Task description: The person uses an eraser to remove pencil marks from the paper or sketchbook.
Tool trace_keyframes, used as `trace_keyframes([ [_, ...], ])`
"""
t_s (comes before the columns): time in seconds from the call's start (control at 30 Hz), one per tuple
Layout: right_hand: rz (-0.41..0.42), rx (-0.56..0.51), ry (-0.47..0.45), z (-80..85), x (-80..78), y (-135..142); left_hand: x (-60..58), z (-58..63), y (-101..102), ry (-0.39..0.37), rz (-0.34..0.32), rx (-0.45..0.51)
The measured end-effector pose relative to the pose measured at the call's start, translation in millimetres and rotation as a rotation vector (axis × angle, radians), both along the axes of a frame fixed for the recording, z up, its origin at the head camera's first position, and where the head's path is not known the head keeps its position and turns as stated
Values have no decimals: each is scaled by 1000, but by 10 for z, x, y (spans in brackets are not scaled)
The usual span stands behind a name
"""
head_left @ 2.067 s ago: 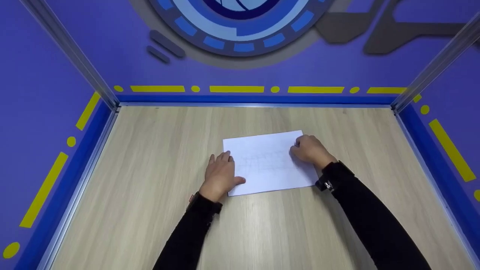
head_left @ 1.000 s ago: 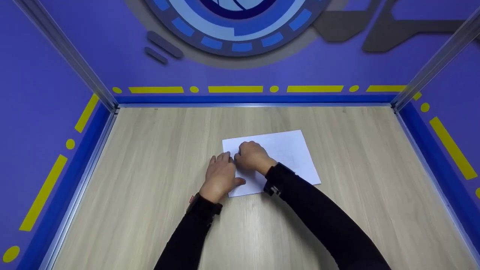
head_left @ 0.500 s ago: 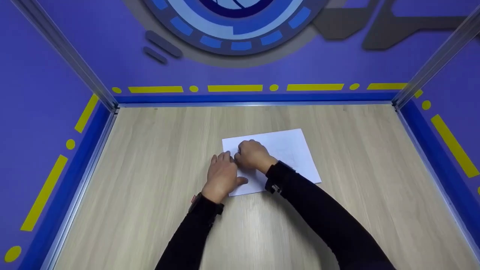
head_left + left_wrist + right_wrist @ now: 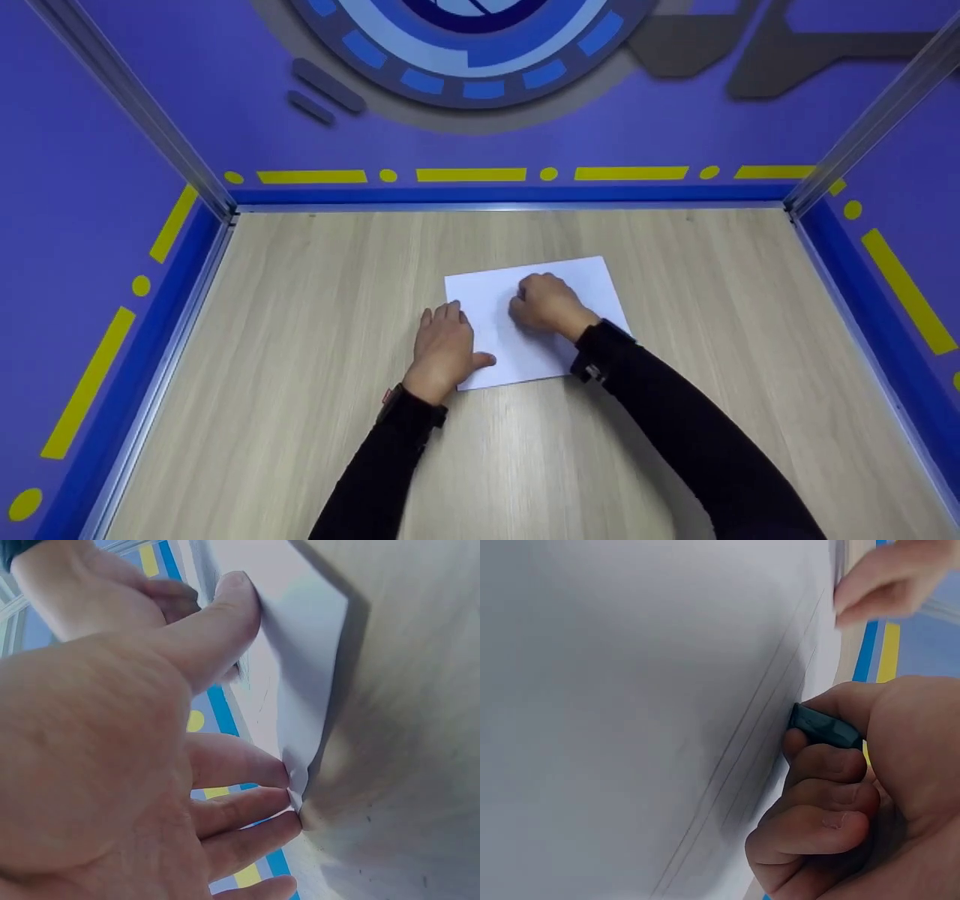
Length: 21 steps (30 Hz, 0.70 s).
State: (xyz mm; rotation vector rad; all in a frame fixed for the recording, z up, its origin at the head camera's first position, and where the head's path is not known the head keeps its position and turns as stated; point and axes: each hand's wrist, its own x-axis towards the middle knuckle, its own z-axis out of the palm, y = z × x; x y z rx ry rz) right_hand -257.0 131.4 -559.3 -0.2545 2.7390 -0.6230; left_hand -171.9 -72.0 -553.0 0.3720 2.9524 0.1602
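Purple walls (image 4: 465,152) — yellow-striped, metal-edged — border a pale wood-grain tabletop (image 4: 315,315).

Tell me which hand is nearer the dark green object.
Right. The right hand grips the dark green object over the paper; the left hand is at the paper's left edge, apart from it.

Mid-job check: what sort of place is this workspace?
Probably a purpose-built work booth: a wood-grain tabletop enclosed on three visible sides by purple-blue panels printed with yellow dashes, with metal framing at the corners.
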Motion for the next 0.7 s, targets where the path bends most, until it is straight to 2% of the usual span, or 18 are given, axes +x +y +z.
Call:
trace_keyframes([
  [0.17, -37, -40, 13, -2, -15, 473, -2, -1, 9, -29, 8, -10],
  [0.4, -111, -14, -1, 4, -20, 1136, -17, -18, 7, -53, 14, -15],
  [0.53, -147, 7, -42, 6, -22, 1324, -21, -20, 4, -66, 18, -16],
  [0.7, -154, 10, -45, 28, -14, 1373, -26, -5, 19, -74, 20, 0],
])
